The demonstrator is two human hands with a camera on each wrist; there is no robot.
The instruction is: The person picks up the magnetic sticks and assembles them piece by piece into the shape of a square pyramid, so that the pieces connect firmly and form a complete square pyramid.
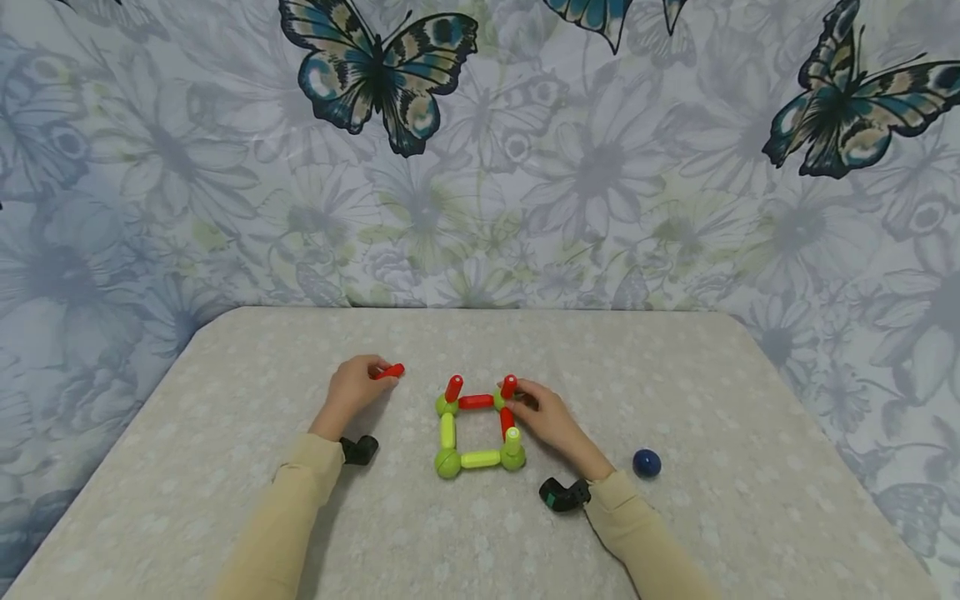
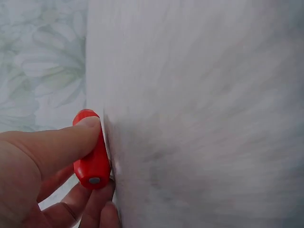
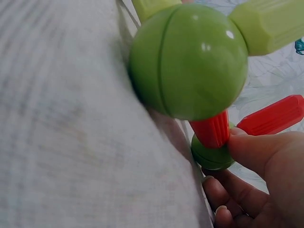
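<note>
My left hand (image 1: 351,390) pinches a short red magnetic rod (image 2: 92,159) between thumb and fingers. A metal tip shows on its near end. Right of it, a square frame of green balls and rods lies on the table. Its front and left sides are lime rods (image 1: 480,459); the back and right sides are red rods (image 1: 476,402). Red rods stand up from both back balls, and a lime rod (image 1: 513,438) from the front right ball (image 3: 190,61). With thumb and fingers, my right hand (image 1: 551,417) holds the back right green ball (image 3: 213,156).
A dark blue ball (image 1: 647,463) lies to the right, beside the right sleeve. The cloth-covered table (image 1: 225,358) ends at a wall (image 1: 480,208) with butterfly and flower patterns. Black wrist cameras (image 1: 564,495) sit on both wrists close to the tabletop.
</note>
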